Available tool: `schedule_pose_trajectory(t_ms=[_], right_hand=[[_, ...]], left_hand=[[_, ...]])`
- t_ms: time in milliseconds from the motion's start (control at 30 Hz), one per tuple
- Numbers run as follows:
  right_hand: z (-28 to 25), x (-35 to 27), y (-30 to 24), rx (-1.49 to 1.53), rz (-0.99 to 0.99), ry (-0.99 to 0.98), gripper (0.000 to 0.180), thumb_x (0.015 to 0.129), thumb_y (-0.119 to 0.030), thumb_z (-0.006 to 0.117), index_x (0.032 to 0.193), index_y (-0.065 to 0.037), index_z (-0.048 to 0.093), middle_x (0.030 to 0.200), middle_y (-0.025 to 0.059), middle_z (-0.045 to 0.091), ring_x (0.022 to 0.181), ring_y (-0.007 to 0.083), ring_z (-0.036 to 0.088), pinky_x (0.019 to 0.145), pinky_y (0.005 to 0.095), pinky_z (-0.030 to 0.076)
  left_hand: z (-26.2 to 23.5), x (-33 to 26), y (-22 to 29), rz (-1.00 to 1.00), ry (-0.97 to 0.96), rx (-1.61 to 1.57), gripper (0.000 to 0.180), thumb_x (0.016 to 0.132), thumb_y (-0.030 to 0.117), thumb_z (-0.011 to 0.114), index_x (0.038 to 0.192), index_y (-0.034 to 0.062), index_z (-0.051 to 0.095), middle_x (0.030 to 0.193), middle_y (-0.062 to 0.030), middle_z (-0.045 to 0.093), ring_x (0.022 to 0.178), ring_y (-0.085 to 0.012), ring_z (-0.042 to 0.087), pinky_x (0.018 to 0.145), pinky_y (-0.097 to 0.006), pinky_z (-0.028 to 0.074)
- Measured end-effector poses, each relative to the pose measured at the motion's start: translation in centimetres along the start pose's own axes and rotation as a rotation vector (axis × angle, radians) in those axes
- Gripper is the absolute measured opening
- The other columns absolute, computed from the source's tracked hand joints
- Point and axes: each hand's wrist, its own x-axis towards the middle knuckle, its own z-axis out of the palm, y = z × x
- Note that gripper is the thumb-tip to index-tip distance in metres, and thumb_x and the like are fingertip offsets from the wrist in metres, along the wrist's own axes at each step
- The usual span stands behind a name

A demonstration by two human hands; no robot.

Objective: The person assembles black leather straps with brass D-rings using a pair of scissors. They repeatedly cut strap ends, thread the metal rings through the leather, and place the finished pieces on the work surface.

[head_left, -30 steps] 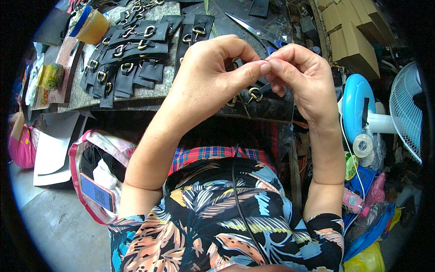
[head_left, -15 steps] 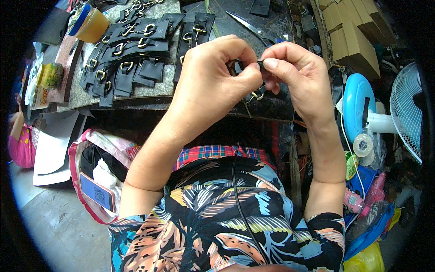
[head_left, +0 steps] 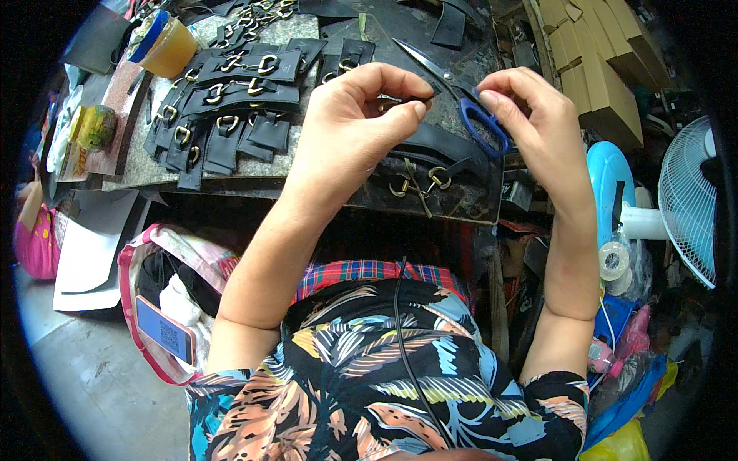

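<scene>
My left hand [head_left: 357, 111] is closed in a pinch on a dark strap piece [head_left: 401, 100], most of it hidden by the fingers. To its right, my right hand [head_left: 534, 127] has thumb and index fingertip close together; whatever may be between them is too small to make out. Beneath those fingers lie scissors [head_left: 446, 75] with blue handles, blades pointing far left. Black leather straps [head_left: 442, 146] lie on the worktable [head_left: 369, 192] below the hands, near gold-coloured metal buckles [head_left: 438, 178] and a thin greenish strip.
Left on the table is a pile of black straps with metal rings [head_left: 246, 92]. Beyond it stand a tub of amber paste [head_left: 171, 50] and a yellowish jar [head_left: 94, 128]. Cardboard boxes [head_left: 600, 92] and a fan [head_left: 688, 192] are at right. A phone [head_left: 165, 330] rests on a bag at lower left.
My hands have drawn apart, the right moving rightward from the left. The scissors' blue handles and the straps beneath now show. The view has shifted slightly.
</scene>
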Motion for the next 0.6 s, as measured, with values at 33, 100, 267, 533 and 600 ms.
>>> schedule_pose_trajectory(t_ms=[33, 100, 267, 533, 600], right_hand=[[-0.1, 0.1, 0.4, -0.289, 0.102, -0.008, 0.021, 0.095, -0.020, 0.070, 0.106, -0.002, 0.070, 0.095, 0.0078, 0.068, 0.082, 0.0182, 0.065, 0.075, 0.0311, 0.051], [-0.2, 0.3, 1.0, -0.583, 0.207, -0.101, 0.026, 0.092, -0.026, 0.073, 0.108, -0.005, 0.071, 0.093, 0.0087, 0.068, 0.080, 0.0234, 0.066, 0.076, 0.0367, 0.052], [-0.4, 0.2, 1.5, -0.454, 0.336, -0.314, 0.041, 0.083, -0.034, 0.080, 0.112, -0.007, 0.071, 0.081, 0.0101, 0.066, 0.074, 0.0249, 0.065, 0.071, 0.0398, 0.050], [-1.5, -0.5, 2.3, -0.136, 0.366, -0.275, 0.040, 0.083, -0.021, 0.079, 0.116, -0.001, 0.067, 0.077, 0.0046, 0.065, 0.070, 0.0139, 0.063, 0.066, 0.0307, 0.048], [-1.6, -1.7, 1.9, 0.164, 0.419, -0.188, 0.038, 0.085, -0.016, 0.076, 0.117, 0.002, 0.065, 0.077, 0.0016, 0.064, 0.071, 0.0104, 0.062, 0.065, 0.0263, 0.048]], left_hand=[[-0.1, 0.0, 0.0, 0.010, 0.009, -0.014, 0.015, 0.090, 0.008, 0.072, 0.102, -0.0013, 0.072, 0.092, -0.0005, 0.070, 0.075, -0.0029, 0.058, 0.065, -0.018, 0.046], [-0.4, 0.1, 0.0, -0.021, -0.014, -0.019, 0.020, 0.090, 0.007, 0.073, 0.108, -0.0005, 0.070, 0.093, -0.0001, 0.068, 0.074, -0.0020, 0.056, 0.063, -0.018, 0.045], [-0.4, 0.3, -0.2, 0.004, 0.044, -0.092, 0.026, 0.090, 0.006, 0.072, 0.115, -0.0004, 0.067, 0.093, -0.0004, 0.065, 0.070, -0.0005, 0.052, 0.058, -0.017, 0.041], [-0.9, 0.6, -0.3, -0.042, 0.006, -0.165, 0.028, 0.092, 0.008, 0.074, 0.118, -0.0011, 0.068, 0.096, -0.0075, 0.074, 0.061, -0.0010, 0.051, 0.048, -0.016, 0.035], [-1.0, 0.7, -0.2, -0.054, 0.019, -0.183, 0.026, 0.092, 0.009, 0.074, 0.115, -0.0015, 0.069, 0.095, -0.0086, 0.075, 0.060, -0.0010, 0.051, 0.048, -0.016, 0.035]])
